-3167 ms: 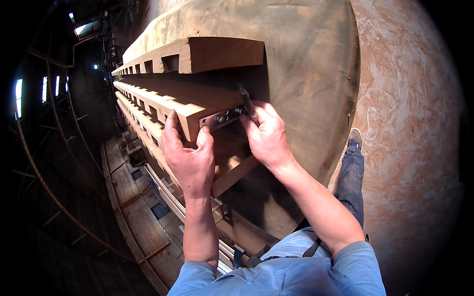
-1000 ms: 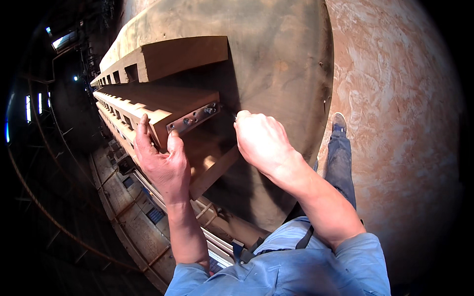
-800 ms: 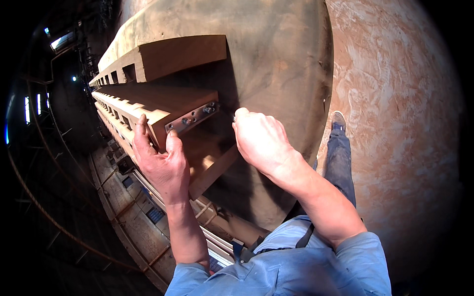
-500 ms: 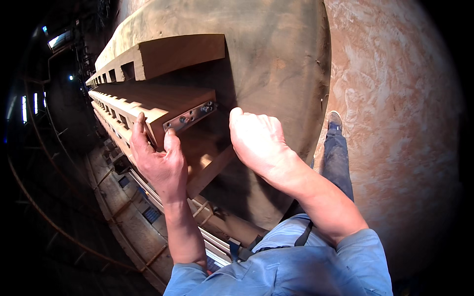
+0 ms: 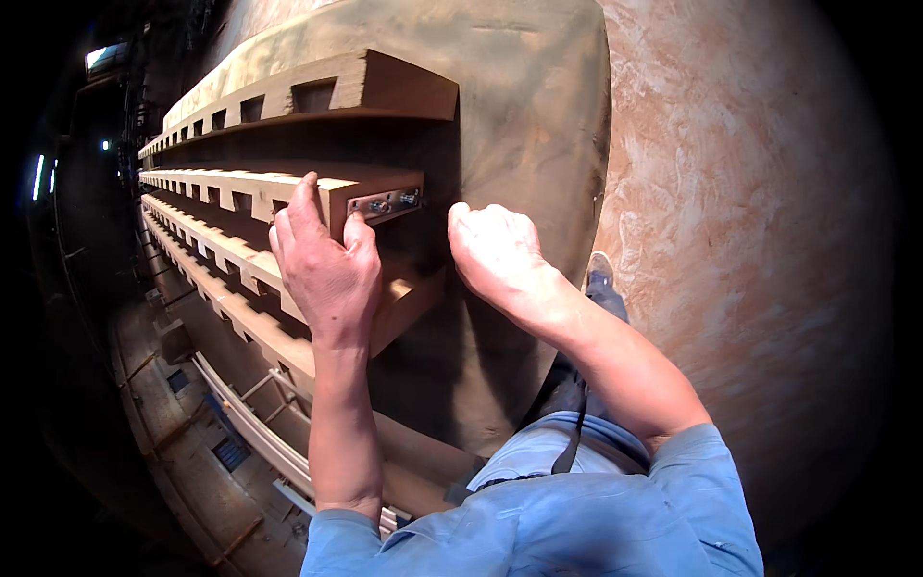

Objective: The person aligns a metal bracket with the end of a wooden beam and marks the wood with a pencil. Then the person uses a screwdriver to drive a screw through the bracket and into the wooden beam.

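Note:
A notched wooden beam (image 5: pixel 370 176) points its cut end toward me, with a small metal plate (image 5: pixel 385 204) lying against that end. Bolts or screws show in the plate's holes. My left hand (image 5: pixel 332 279) grips the corner of the beam, thumb at the plate's left end and index finger up along the notched side. Its other fingers are partly hidden. To the right of the plate, my right hand (image 5: pixel 495 248) is closed in a fist, apart from the beam. Whatever it may hold is hidden by the fingers.
Another notched beam (image 5: pixel 409 88) lies beyond, and several more notched pieces (image 5: pixel 260 332) run off to the left. They rest on a broad brownish surface (image 5: pixel 538 125) with a curved right edge. Pale rails (image 5: pixel 245 423) stand lower left; a mottled floor (image 5: pixel 711 240) lies right.
The view has shifted, so the beams show at a different angle and more of the lower ones appear. My left hand stays at the plate, and my right hand remains closed beside it.

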### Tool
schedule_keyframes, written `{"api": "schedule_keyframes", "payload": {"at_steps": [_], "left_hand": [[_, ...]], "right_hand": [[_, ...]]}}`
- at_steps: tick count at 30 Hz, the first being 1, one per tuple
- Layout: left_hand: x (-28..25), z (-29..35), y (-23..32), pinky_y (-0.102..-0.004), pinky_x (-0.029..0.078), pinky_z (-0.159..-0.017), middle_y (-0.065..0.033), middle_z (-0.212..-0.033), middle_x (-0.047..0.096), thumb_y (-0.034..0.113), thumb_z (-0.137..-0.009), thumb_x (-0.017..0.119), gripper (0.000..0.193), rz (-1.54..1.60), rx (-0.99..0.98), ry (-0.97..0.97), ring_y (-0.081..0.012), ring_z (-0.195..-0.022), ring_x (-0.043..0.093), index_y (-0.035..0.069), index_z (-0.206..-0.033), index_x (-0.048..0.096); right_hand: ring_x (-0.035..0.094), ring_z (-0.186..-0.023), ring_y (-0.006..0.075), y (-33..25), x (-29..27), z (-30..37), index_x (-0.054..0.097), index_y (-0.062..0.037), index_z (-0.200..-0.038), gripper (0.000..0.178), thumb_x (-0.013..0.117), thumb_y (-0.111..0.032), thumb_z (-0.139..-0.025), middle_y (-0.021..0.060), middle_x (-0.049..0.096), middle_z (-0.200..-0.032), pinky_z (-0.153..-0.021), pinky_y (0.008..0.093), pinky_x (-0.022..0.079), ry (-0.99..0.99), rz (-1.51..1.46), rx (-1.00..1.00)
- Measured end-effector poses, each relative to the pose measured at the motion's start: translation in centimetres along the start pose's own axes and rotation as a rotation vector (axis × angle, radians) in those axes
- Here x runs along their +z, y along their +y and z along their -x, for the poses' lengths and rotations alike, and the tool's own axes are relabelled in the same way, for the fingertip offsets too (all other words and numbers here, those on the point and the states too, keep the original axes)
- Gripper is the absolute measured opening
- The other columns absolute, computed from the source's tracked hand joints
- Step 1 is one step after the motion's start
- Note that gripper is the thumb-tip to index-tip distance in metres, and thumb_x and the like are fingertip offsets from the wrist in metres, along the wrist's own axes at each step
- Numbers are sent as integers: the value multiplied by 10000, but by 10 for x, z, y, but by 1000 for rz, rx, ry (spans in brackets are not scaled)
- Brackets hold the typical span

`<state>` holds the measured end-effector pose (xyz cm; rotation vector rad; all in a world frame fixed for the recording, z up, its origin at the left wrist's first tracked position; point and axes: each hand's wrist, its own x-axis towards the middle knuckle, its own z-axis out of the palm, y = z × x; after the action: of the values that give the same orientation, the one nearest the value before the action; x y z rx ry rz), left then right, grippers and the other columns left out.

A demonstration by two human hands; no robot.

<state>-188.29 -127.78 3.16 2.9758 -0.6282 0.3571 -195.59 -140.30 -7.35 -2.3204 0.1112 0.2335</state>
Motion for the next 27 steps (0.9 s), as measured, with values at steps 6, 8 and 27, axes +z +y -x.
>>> {"api": "schedule_keyframes", "payload": {"at_steps": [6, 8, 27], "left_hand": [[-3, -1, 5, -443, 448, -964, -166, -1152, 616, 86, -817, 691, 540, -45, -39, -54, -355, -1076, 564, 33, -1333, 539], [0, -1, -1, -469, 445, -935, -180, -1071, 574, 55, -777, 678, 568, 4, 2, -17, -374, -1009, 540, 28, -1325, 531], [-2, -1, 9, -401, 476, -903, -154, -1091, 591, -39, -761, 696, 606, 14, -104, -70, -320, -996, 592, 14, -1339, 525]], "right_hand": [[607, -927, 286, 19, -9, -1, 704, -98, -832, 83, 640, -119, -782, 98, 607, -809, -745, 375, 534, 179, 91, -31], [607, -906, 287, 26, -20, -6, 703, -99, -803, 78, 649, -136, -760, 98, 613, -808, -733, 379, 514, 189, 128, -130], [561, -875, 221, 52, -35, -56, 699, -99, -792, 117, 628, -191, -776, 62, 595, -833, -728, 351, 430, -64, 201, -424]]}}
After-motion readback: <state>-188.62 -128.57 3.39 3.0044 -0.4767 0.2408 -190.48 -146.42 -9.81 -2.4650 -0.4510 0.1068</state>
